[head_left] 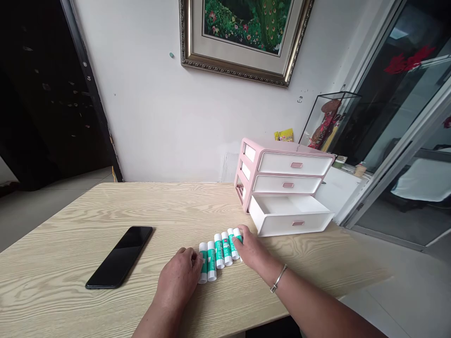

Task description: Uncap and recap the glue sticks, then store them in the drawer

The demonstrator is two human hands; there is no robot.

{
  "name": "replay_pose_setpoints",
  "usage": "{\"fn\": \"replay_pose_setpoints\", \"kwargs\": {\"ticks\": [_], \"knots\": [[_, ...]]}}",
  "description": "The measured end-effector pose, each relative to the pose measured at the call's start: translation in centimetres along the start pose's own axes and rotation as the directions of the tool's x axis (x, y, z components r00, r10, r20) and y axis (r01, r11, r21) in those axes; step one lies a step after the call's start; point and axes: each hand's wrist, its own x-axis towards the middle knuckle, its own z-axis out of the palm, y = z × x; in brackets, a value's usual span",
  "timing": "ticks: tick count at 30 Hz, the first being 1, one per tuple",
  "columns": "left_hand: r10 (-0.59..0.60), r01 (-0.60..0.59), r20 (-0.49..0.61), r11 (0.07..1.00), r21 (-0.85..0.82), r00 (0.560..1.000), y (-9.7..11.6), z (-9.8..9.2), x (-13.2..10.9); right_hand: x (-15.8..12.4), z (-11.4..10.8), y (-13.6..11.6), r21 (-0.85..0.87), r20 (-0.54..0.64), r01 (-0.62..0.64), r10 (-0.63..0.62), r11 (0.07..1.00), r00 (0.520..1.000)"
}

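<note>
Several white glue sticks with green labels lie side by side in a slightly stepped row on the wooden table. At the row's left end, my left hand is closed, its fingers curled against the outermost glue stick. My right hand grips the glue stick at the right end, with the thumb over its label. Behind my right hand stands a pink and white drawer unit. Its bottom drawer is pulled out and the inside looks bare; the two upper drawers are closed.
A black phone lies flat on the table to the left. A yellow packet shows behind the drawer unit, near a glass case. A framed picture hangs on the wall. The table's front edge runs beneath my right forearm.
</note>
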Motion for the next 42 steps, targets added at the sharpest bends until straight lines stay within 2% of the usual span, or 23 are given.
{"fn": "replay_pose_setpoints", "kwargs": {"ticks": [6, 10, 12, 15, 18, 21, 23, 25, 27, 29, 37, 42], "knots": [[-0.005, 0.005, 0.007, 1.000, -0.003, 1.000, 0.3, -0.5, -0.2, 0.7, 1.0, 0.6, -0.118, 0.032, 0.067, -0.064, 0.991, 0.997], [-0.002, 0.002, 0.007, 1.000, -0.012, 1.000, 0.1, -0.4, -0.2, 0.7, 0.8, 1.4, -0.218, 0.016, 0.104, -0.103, 0.970, 0.995], [0.010, -0.010, 0.001, 1.000, -0.016, 1.000, 0.0, -0.2, -0.2, 0.9, 0.0, 1.8, -0.208, -0.033, 0.133, -0.143, 0.969, 0.989], [0.023, -0.023, -0.001, 1.000, -0.013, 1.000, 0.1, -0.3, -0.2, 1.9, -3.0, 1.8, -0.108, -0.203, 0.235, -0.253, 0.966, 0.946], [0.000, 0.000, 0.013, 1.000, -0.010, 1.000, 0.4, -0.6, -0.2, 3.6, -8.1, 1.6, -0.029, -0.370, 0.365, -0.349, 0.931, 0.861], [-0.010, 0.010, 0.016, 1.000, -0.015, 1.000, 0.4, -0.7, -0.3, 5.8, -13.2, 2.4, -0.049, -0.441, 0.411, -0.389, 0.910, 0.809], [-0.002, 0.002, 0.013, 1.000, -0.022, 1.000, 0.4, -0.6, -0.2, 7.2, -15.7, 3.7, -0.067, -0.414, 0.366, -0.360, 0.928, 0.836], [0.004, -0.004, 0.012, 1.000, -0.026, 1.000, 0.3, -0.5, -0.2, 8.4, -17.3, 5.5, -0.060, -0.350, 0.248, -0.253, 0.967, 0.902], [0.006, -0.005, 0.011, 1.000, -0.028, 1.000, 0.3, -0.5, -0.2, 9.3, -18.0, 7.0, -0.068, -0.276, 0.101, -0.116, 0.993, 0.954], [0.004, -0.004, 0.008, 0.999, -0.034, 1.000, 0.2, -0.4, -0.2, 9.9, -18.0, 7.9, -0.087, -0.211, 0.009, -0.027, 0.996, 0.977], [-0.028, 0.028, 0.002, 0.998, -0.049, 1.000, 0.2, -0.5, 0.1, 11.3, -16.6, 7.7, -0.250, -0.014, -0.123, 0.124, 0.960, 0.992], [-0.041, 0.041, 0.013, 0.998, -0.048, 0.999, 0.4, -0.8, 0.0, 11.2, -16.1, 7.4, -0.324, -0.013, -0.128, 0.131, 0.938, 0.991]]}}
